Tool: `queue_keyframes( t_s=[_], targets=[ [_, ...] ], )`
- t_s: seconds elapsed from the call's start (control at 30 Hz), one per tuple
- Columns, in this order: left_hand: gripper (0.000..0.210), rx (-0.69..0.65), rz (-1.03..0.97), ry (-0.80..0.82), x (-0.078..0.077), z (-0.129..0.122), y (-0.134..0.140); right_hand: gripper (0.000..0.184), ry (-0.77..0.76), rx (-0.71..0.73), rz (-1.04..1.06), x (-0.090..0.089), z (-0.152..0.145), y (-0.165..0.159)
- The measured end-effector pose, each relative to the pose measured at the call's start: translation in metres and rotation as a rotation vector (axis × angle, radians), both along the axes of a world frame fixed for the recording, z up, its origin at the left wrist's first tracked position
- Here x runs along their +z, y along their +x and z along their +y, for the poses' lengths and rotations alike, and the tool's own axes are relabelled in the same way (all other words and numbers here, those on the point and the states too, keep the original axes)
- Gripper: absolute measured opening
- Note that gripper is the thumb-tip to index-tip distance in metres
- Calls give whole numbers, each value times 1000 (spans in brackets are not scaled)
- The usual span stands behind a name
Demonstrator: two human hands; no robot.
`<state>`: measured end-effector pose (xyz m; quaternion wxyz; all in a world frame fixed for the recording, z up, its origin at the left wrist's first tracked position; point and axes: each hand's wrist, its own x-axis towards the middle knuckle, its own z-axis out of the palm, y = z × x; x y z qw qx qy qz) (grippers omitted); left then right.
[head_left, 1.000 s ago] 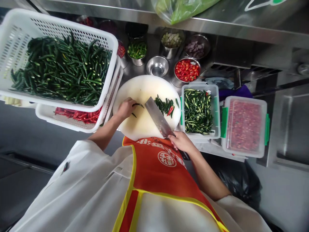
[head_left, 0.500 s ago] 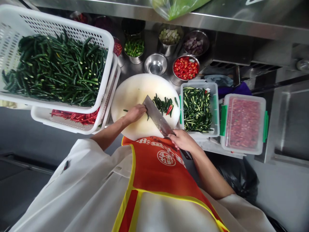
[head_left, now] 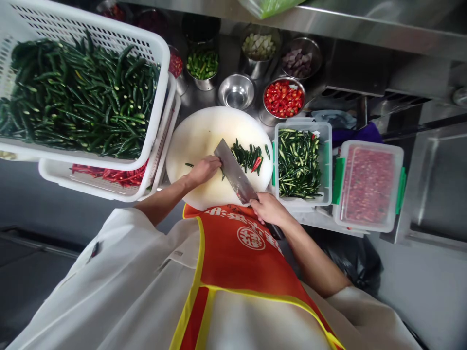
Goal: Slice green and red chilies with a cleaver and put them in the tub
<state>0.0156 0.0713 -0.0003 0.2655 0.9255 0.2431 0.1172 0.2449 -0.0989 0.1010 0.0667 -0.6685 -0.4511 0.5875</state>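
Note:
My right hand (head_left: 270,209) is closed around the black handle of a cleaver (head_left: 236,176), whose broad blade slants up and left over a round white cutting board (head_left: 193,129). Beside the blade's far end, my left hand (head_left: 206,169) is curled down on the board with its fingertips bent. It seems to pin a green chili pepper (head_left: 223,176), mostly hidden under the fingers. Another bit of green chili (head_left: 188,165) shows left of the hand. Right of the blade lie cut green chili pieces (head_left: 248,156) with a red piece (head_left: 256,164) among them.
At left, a white basket of green chilies (head_left: 87,102) rests above one holding red chilies (head_left: 113,176). Cut green chilies fill a clear tub (head_left: 299,165); a lidded tub (head_left: 368,187) stands further right. Behind the board are an empty metal bowl (head_left: 236,92) and a red-pepper pot (head_left: 283,99).
The cleaver and my right hand have shifted slightly left. My left hand stays curled at almost the same spot on the board. The whole view has tilted a little.

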Motion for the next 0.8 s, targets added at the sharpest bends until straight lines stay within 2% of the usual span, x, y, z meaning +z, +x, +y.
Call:
queue_keyframes(
  t_s=[0.13,0.23,0.3,0.37,0.43,0.5,0.63,0.8],
  targets=[
    [26,34,21,0,-4,1,-1,26,124,-105,16,-28,17,-21],
    [25,49,43,-17,0,1,-5,26,120,-194,54,-39,27,-26],
    [24,105,43,-28,8,4,-13,25,119,-233,60,-39,26,-23],
    [24,220,41,-16,17,9,-26,25,144,-227,46,-35,21,-17],
    [23,339,74,7,25,15,-43,26,168,-172,36,-28,13,-9],
    [22,386,143,5,29,17,-60,27,159,-92,29,-22,4,-2],
    [21,293,231,-27,27,8,-78,28,77,49,23,-16,-10,2],
    [24,192,165,-32,21,-19,-53,26,44,40,-7,-21,-14,0]
  ],
)
